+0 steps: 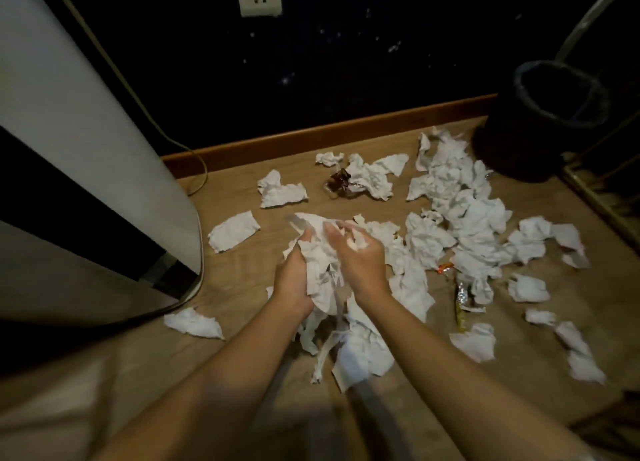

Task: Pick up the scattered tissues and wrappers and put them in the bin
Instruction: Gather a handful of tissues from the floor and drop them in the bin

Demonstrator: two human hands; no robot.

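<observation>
The bin stands at the far right corner of the floor, against the dark wall, its mouth open toward the camera. The wad sits between the two hands near the middle of the view, so the carry runs forward and to the right, over the thickest spread of tissues. The right hand lies on the bin side of the wad and is the nearer of the two; the left hand is on the far side from the bin.

The left fingers curl up around the wad from below and grip it. The right fingers are bent over its top right edge, with white paper showing between them, so that hand seems to press or pinch the bundle too, though blur hides the fingertips.

The wad is crumpled white tissue, tall rather than wide, its long axis running roughly away from the person. Loose strips hang from its lower end toward more tissue on the floor below, and I cannot tell whether they touch it. These tails look likely to drop off on the way to the bin.

Many tissues are not yet gathered: separate pieces lie to the left, a dense band runs from the hands toward the bin. A brown wrapper lies beyond the hands, and a foil wrapper lies to the right among the paper.
</observation>
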